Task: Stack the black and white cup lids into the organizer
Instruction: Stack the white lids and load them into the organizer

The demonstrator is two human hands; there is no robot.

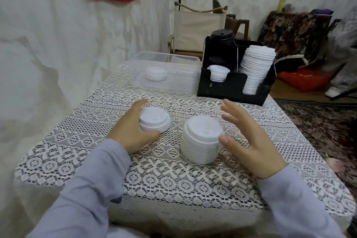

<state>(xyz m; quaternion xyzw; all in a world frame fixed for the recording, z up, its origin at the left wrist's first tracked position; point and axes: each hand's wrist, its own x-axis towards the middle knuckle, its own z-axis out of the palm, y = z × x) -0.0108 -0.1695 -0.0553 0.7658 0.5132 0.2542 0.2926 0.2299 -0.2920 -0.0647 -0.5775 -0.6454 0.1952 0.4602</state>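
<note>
Step in hand: by my reading, you are gathering the loose white lids off the table (96, 160) to carry them to the organizer (231, 89).
Left hand: your left hand (133, 131) grips the small stack of lids (154, 121), fingers curled round its far side and thumb on the near rim. The sleeve comes in from 7 o'clock.
Right hand: your right hand (249, 141) is spread and holds nothing, palm facing the tall stack of lids (201, 141) from its 3 o'clock side. The thumb tip sits at the stack's upper edge; touching or just short, cannot tell.
Lids on cloth: the small stack sits at 10 o'clock of the tall one, apart from it, both mid-table.
Organizer: at 1 o'clock from the tall stack, well apart. Its right bay holds a leaning column of white lids (255, 69) rising above the wall. The front-left bay holds a short white pile (219, 72). Black lids (222, 36) show at the back left.
Tub: the clear tub (173, 83) sits at 11 o'clock, just beside the organizer, with white lids inside.
Doing it well: close your right hand low on the tall stack, so the bottom lids come too. Squeeze lightly; thin lids likely flex. Keep it upright in transit.
Placement: the right bay looks near full, so the front-left bay likely has more room. Lower the lids in; don't drop them.
Risk: nudging the leaning column could topple it.
</note>
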